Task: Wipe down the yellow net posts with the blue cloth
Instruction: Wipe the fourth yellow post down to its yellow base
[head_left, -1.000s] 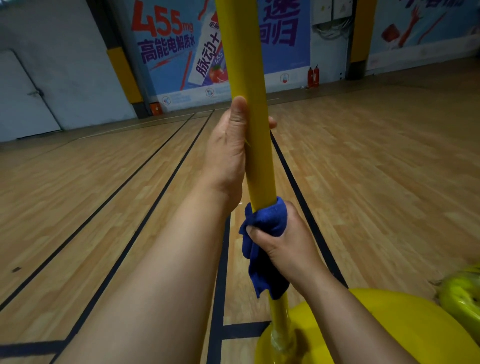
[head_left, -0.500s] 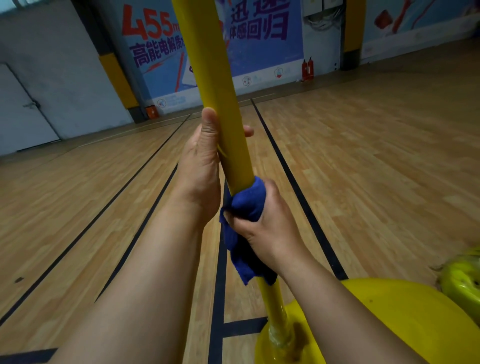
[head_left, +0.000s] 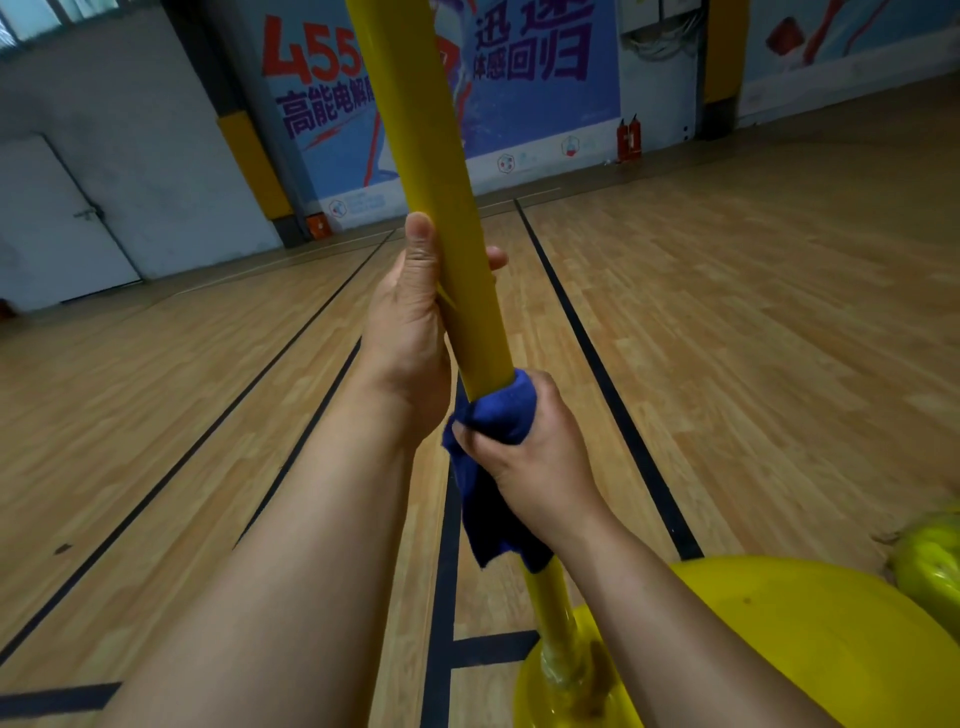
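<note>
Yellow round metal net post (head_left: 441, 218) runs from top centre down to its yellow domed base (head_left: 810, 639) at lower right, tilted in view. One blue cloth (head_left: 493, 457) wrapped around post, loose end hanging below. Right hand (head_left: 530, 452) grips cloth tight around post. Left hand (head_left: 410, 332) just above, thumb up along post, fingers curled behind it. Bare post above left hand; short bare stretch between cloth and base. Wooden court floor (head_left: 753, 338) open both sides, black lines. One post, one cloth, two hands.

Left hand (head_left: 410, 322) blocks post (head_left: 441, 171) above cloth (head_left: 501, 415); bare post below, to base (head_left: 810, 639).
</note>
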